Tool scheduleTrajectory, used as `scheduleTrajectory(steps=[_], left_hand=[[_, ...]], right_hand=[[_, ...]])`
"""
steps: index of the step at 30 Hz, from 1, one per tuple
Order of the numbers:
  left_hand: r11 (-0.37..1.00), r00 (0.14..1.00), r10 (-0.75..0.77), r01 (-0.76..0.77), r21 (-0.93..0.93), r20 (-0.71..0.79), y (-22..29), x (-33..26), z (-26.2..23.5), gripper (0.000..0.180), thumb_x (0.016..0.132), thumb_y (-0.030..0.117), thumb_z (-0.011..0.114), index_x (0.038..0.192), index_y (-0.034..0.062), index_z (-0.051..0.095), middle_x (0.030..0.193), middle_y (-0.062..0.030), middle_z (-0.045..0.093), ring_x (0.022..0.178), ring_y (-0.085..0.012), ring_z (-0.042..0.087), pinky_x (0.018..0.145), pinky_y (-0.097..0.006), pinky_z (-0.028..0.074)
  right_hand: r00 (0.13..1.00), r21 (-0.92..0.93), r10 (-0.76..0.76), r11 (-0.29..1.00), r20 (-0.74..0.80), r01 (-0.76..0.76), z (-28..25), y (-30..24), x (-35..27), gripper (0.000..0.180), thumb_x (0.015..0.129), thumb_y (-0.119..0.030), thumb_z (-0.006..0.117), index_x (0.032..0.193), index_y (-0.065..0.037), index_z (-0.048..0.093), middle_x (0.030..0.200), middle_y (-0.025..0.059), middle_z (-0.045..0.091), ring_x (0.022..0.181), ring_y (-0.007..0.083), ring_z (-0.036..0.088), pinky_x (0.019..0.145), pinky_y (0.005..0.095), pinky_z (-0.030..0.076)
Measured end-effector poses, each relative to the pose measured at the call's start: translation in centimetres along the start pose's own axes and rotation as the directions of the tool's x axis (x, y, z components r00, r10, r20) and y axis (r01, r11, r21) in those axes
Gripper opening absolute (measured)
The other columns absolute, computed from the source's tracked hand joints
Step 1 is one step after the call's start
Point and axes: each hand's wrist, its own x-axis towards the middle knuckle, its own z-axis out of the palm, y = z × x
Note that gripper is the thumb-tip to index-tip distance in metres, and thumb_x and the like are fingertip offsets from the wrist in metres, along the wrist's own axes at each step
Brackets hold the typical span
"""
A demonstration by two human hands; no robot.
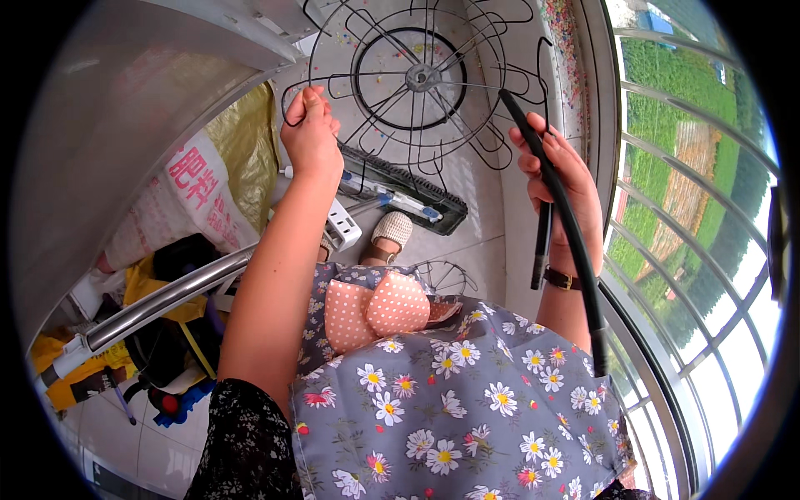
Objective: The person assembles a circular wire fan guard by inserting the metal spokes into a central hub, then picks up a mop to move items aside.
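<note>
A round black wire rack (358, 75) with a central hub, spoke wires and bent loops around its rim fills the top middle. At its left edge, my left hand (313, 129) is closed, thumb and fingers pinching one of the wire loops. On the right, my right hand (565, 167) grips a long, slightly curved black tube (568, 218), whose upper end meets a wire near the rack's right rim. A shorter black tube (543, 237) hangs from the same hand. Whether the two tubes are joined is hidden by my fingers.
Below the rack lies a flat mop head (450, 218). A white power strip (340, 225) is near my left forearm. Left are a printed sack (187, 187), a yellowish sack (246, 133) and a metal pole (171, 300). A barred window (667, 158) runs along the right.
</note>
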Motion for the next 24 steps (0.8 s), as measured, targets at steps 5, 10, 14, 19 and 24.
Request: scheduleTrajectory(steps=[5, 10, 14, 19, 24], left_hand=[[0.997, 0.989, 0.074, -0.071, -0.023, 0.126, 0.9, -2.2, -1.6, 0.018, 0.089, 0.021, 0.051, 0.091, 0.0030, 0.055, 0.069, 0.0046, 0.039, 0.053, -0.0033, 0.026, 0.049, -0.019, 0.024], [0.988, 0.992, 0.119, -0.123, 0.094, 0.045, 1.0, -6.6, -0.7, 0.019, 0.090, 0.020, 0.049, 0.095, 0.0019, 0.050, 0.069, 0.0046, 0.036, 0.055, -0.0032, 0.026, 0.052, -0.019, 0.024], [0.945, 0.967, 0.251, -0.253, 0.206, 0.035, 2.5, -6.9, -1.6, 0.022, 0.091, 0.024, 0.047, 0.093, 0.0016, 0.050, 0.074, 0.0032, 0.041, 0.061, -0.0038, 0.033, 0.056, -0.019, 0.029], [0.883, 0.909, 0.384, -0.311, 0.353, -0.161, 5.8, -6.8, -2.3, 0.025, 0.091, 0.026, 0.048, 0.098, 0.0019, 0.051, 0.082, 0.0018, 0.048, 0.070, -0.0054, 0.042, 0.066, -0.021, 0.035], [0.917, 0.936, 0.349, -0.351, 0.192, 0.046, 8.9, -8.2, -3.3, 0.017, 0.092, 0.019, 0.044, 0.091, 0.0024, 0.048, 0.068, 0.0033, 0.032, 0.057, -0.0043, 0.026, 0.055, -0.019, 0.025]], right_hand=[[0.998, 0.480, 0.063, 0.876, -0.004, -0.053, -5.1, -1.4, -1.7, 0.031, 0.089, -0.013, 0.046, 0.118, -0.002, 0.042, 0.102, 0.0212, 0.052, 0.067, 0.0092, 0.053, 0.043, 0.0141, 0.045], [0.981, 0.475, 0.121, 0.879, -0.153, -0.034, -10.2, -1.6, -0.6, 0.015, 0.089, -0.013, 0.048, 0.101, -0.004, 0.047, 0.087, 0.0227, 0.056, 0.056, 0.0081, 0.050, 0.040, 0.0134, 0.042], [0.958, 0.647, 0.218, 0.707, 0.186, -0.286, -8.8, -2.9, -2.6, 0.016, 0.089, -0.010, 0.043, 0.104, -0.003, 0.044, 0.085, 0.0166, 0.047, 0.048, 0.0056, 0.041, 0.030, 0.0134, 0.033], [0.987, 0.471, 0.157, 0.874, -0.045, -0.118, -7.5, -4.4, -3.3, 0.016, 0.089, -0.011, 0.043, 0.102, -0.002, 0.045, 0.081, 0.0135, 0.047, 0.044, 0.0041, 0.040, 0.028, 0.0123, 0.031], [0.971, 0.309, 0.136, 0.948, -0.195, -0.071, -8.6, -2.5, 2.5, 0.018, 0.083, -0.008, 0.053, 0.097, 0.002, 0.049, 0.074, 0.0110, 0.054, 0.049, 0.0061, 0.044, 0.036, 0.0137, 0.033]])
